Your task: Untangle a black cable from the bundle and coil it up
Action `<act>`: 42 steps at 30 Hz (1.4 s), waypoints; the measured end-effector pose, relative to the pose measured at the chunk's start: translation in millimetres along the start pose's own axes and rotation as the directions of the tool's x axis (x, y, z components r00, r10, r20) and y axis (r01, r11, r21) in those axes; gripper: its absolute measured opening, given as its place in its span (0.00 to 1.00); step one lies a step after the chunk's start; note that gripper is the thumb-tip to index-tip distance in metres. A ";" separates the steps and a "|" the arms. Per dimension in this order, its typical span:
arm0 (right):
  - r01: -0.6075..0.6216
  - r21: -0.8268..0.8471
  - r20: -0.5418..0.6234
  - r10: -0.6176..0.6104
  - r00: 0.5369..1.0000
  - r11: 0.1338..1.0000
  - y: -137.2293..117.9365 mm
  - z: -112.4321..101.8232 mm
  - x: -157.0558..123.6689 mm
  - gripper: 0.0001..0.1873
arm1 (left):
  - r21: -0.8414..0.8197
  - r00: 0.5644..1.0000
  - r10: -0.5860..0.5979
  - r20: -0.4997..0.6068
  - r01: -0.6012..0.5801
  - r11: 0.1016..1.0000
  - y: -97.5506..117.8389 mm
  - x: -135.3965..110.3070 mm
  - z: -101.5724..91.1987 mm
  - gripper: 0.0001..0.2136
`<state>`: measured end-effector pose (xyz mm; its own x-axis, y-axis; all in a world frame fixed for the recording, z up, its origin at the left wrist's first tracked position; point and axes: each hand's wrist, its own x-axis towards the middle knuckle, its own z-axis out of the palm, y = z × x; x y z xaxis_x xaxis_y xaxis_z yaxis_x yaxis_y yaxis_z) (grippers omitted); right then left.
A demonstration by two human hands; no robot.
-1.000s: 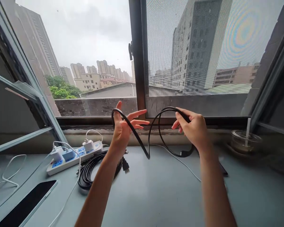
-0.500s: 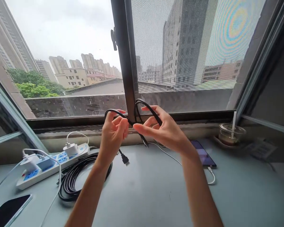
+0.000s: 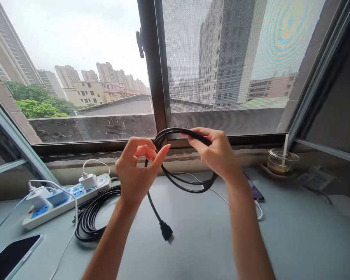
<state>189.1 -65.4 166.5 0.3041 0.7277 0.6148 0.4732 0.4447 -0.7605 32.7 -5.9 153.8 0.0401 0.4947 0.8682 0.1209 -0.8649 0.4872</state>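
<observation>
A black HDMI cable [image 3: 189, 190] is held up in loose round loops between my hands, above the desk. My right hand [image 3: 212, 149] grips the right side of the loops, thumb and fingers closed on them. At the left side, my left hand [image 3: 140, 161] has its fingers curled about the cable, with the thumb stretched out; exactly where they touch is partly hidden. From behind my left hand one end hangs down, its black HDMI plug [image 3: 166, 231] dangling over the desk.
A coil of black cable [image 3: 89, 229] lies left on the desk [image 3: 204, 252], beside a white power strip [image 3: 61, 208] with chargers. A phone [image 3: 14, 254] lies front left, another phone [image 3: 255, 190] behind my right forearm. A lidded cup [image 3: 281, 163] with a straw stands back right.
The cable has been drawn into wider, rounder loops. My right hand has moved right, my left slightly left with its thumb more spread. The hanging plug is lower and nearer.
</observation>
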 end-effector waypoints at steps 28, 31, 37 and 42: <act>0.035 0.181 0.297 -0.088 0.951 0.983 -4.9 42.9 -7.2 0.28 | -0.007 0.954 -0.300 -0.027 0.300 0.954 -39.6 3.0 -2.0 0.20; -0.081 0.295 0.405 -0.047 0.913 0.952 -19.3 37.9 -18.2 0.26 | -0.149 0.930 -0.362 -0.070 0.349 0.925 -34.9 5.3 -4.3 0.19; -0.065 0.334 0.104 0.032 0.994 0.940 -31.1 18.0 -27.5 0.24 | -0.104 0.881 -0.462 0.104 0.472 0.875 -33.9 9.4 -4.8 0.20; 0.018 0.340 -0.238 0.068 0.969 0.940 -35.2 25.3 -31.6 0.20 | 0.472 0.478 -0.713 0.514 0.536 0.700 -41.1 2.3 -2.1 0.23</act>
<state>141.9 -90.9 168.5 0.5236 0.6109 0.5938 0.1694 0.6084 -0.7753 25.7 30.7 135.9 0.4426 0.8965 0.0190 0.5740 -0.2995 0.7621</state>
